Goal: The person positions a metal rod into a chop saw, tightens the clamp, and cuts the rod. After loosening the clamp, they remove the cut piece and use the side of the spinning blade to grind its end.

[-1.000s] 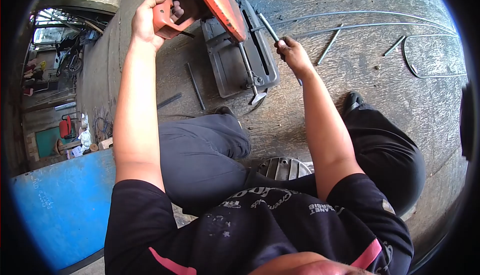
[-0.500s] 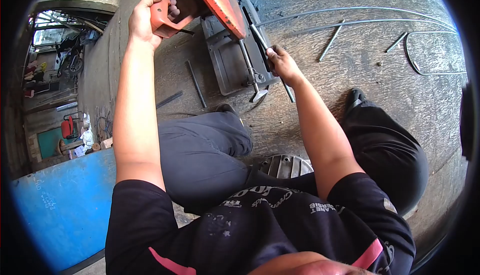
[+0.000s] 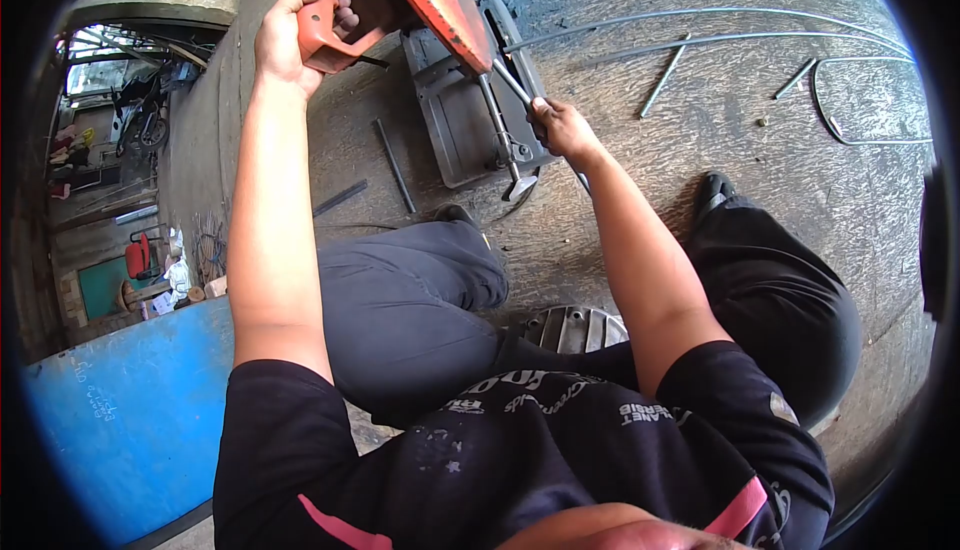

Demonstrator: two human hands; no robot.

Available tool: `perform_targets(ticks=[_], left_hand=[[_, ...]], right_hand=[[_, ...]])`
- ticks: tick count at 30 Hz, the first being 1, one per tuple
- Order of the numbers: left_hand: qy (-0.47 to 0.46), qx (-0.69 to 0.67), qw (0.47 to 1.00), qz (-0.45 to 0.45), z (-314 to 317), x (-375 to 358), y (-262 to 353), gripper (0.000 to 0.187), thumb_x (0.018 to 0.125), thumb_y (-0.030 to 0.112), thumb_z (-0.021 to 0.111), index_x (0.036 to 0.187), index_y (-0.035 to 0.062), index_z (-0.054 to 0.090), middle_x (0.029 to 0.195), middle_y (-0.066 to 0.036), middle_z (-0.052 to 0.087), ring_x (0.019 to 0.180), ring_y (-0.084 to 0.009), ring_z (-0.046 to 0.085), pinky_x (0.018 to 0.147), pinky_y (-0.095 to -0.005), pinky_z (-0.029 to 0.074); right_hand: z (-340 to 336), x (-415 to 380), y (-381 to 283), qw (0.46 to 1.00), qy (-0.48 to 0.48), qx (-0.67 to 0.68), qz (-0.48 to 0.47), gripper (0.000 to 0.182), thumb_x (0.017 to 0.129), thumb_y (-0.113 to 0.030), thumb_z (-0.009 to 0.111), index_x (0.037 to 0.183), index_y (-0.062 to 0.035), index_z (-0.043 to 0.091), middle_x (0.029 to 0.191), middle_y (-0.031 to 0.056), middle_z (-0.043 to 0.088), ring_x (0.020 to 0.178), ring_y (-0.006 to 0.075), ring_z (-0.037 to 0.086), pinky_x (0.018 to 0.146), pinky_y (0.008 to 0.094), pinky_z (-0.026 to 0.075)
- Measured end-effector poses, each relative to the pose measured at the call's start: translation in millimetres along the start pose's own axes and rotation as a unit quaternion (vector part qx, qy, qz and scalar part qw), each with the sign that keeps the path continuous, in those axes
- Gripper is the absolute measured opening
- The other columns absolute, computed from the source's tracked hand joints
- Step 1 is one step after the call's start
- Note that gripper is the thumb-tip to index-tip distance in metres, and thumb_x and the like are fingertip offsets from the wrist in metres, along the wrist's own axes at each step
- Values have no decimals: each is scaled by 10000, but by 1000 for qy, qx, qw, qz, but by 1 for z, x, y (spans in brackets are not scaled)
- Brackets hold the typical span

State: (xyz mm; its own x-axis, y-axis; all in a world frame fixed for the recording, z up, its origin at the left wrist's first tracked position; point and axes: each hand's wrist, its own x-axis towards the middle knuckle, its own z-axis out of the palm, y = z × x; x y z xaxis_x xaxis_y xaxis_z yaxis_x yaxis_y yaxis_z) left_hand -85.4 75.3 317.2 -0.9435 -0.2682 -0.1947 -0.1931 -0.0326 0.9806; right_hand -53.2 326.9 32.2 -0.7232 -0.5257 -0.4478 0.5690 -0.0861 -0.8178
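Observation:
My left hand (image 3: 286, 42) is wrapped round the orange D-shaped handle (image 3: 318, 34) of a chop saw, at the upper left. The saw's orange blade guard (image 3: 440, 10) slants down towards its dark metal base (image 3: 462, 135), which stands on the floor. My right hand (image 3: 566, 132) is closed around a thin metal rod (image 3: 513, 82) at the right side of the base. The rod's far end reaches in beside the guard's lower tip, and its near end sticks out below my hand. A vise screw (image 3: 502, 125) with a crank lies just left of the rod.
Cut rods lie on the floor, one dark piece (image 3: 394, 165) left of the saw and one grey piece (image 3: 664, 78) to the right. Long bent rods (image 3: 740, 12) and a bent loop (image 3: 870, 142) lie further right. A blue panel (image 3: 130, 410) is at lower left.
The rod has shifted slightly in towards the saw, so less of it sticks out below my right hand. My left hand stays on the handle, almost unmoved.

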Motion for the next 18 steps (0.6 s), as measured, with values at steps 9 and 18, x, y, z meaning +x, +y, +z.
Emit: perform_targets(ticks=[9,18], left_hand=[[9,-1,1000,0,3,-3,1,438,851,208,549,1188,-62,478,962,-134,607,842,-217,608,816,-338,525],[-1,-5,1000,-11,3,-3,2,435,850,207,546,1186,-61,479,961,-138,613,848,-217,613,828,-336,529]], right_hand=[[0,1,-8,985,60,-141,-83,373,955,-347,509,901,10,603,757,92,631,686,192,577,647,336,465],[-2,3,-4,946,115,-277,-123,322,901,-334,591,1001,-30,558,994,205,630,975,376,586,812,453,447]])
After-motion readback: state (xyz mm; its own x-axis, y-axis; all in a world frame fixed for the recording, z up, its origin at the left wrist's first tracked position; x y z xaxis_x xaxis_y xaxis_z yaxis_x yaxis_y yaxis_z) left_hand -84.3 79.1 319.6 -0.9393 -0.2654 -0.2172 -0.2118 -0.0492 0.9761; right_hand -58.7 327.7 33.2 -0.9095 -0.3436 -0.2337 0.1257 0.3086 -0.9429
